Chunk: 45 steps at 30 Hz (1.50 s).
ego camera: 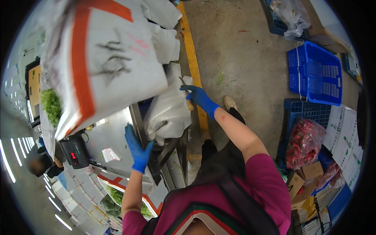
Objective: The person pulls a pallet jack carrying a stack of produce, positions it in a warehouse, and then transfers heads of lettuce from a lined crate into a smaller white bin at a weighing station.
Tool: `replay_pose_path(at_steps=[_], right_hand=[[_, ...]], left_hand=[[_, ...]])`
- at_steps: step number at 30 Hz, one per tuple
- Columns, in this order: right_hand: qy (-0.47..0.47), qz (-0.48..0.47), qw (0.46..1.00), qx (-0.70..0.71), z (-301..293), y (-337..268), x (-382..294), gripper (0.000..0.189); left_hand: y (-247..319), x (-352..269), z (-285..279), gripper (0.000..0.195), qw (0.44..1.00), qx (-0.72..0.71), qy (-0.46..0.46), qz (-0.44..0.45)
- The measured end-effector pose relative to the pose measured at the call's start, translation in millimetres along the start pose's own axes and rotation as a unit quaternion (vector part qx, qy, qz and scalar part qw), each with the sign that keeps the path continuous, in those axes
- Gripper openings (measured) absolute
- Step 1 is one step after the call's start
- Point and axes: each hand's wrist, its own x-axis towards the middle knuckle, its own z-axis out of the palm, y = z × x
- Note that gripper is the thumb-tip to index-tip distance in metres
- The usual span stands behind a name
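Note:
My left hand, in a blue glove, is held with fingers spread at the edge of the steel table and has nothing in it. My right hand, also gloved in blue, grips what looks like a small knife with a thin dark blade. A tan piece, perhaps its handle, shows below the fingers. Ahead of my left hand stands a large white foam box with orange tape and handwritten marks. White plastic bags hang beside the table, close to my right hand.
A digital scale display and leafy greens are at left. Below lies another taped box with greens. At right are a blue basket, a pallet and bagged red peppers. Another person is far left.

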Motion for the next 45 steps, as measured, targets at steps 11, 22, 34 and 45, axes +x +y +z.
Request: replay_pose_path(at_steps=[11,22,34,45], right_hand=[[-0.136,0.010,0.879,-0.457,117.4,91.3,230.7,0.028],[-0.030,-0.183,0.844,-0.504,106.1,22.9,137.4,0.029],[-0.261,-0.001,0.933,-0.247,139.4,-312.5,-223.8,0.043],[-0.076,-0.321,0.852,-0.407,469.2,-415.1,148.9,0.102]], left_hand=[[-14.1,2.1,16.7,0.102,0.981,-0.125,-0.060,-0.135],[-8.8,-5.0,-8.8,0.092,0.999,0.003,-0.009,-0.035],[-10.8,-16.8,-14.3,0.098,0.999,0.038,0.037,-0.008],[-44.4,-8.2,-21.1,0.097,0.992,-0.081,-0.087,0.039]])
